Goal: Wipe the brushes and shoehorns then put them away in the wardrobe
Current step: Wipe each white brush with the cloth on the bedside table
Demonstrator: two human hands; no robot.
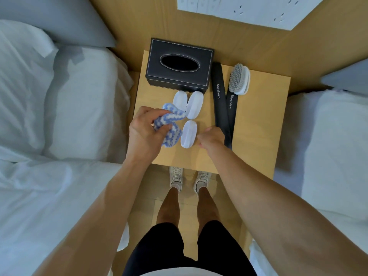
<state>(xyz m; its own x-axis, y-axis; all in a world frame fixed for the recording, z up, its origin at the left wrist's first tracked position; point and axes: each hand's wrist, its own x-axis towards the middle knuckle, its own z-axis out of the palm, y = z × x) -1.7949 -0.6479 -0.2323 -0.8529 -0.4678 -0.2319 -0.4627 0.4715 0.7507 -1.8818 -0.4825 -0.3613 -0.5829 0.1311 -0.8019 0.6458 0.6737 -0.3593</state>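
Blue-and-white cloth (169, 124) sits bunched in the left hand (143, 132), ready for wiping, while the right hand's (211, 137) curled fingers (201, 141) pinch the nearest white brush (188, 134) steady on the counter (258, 124).

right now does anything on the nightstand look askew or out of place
Nothing is spilled or damaged. One brush lies bristles up at the far right, while three white brushes lie backs up. The two black shoehorns overlap at the near end rather than lying parallel. The left hand grips the blue-and-white cloth.
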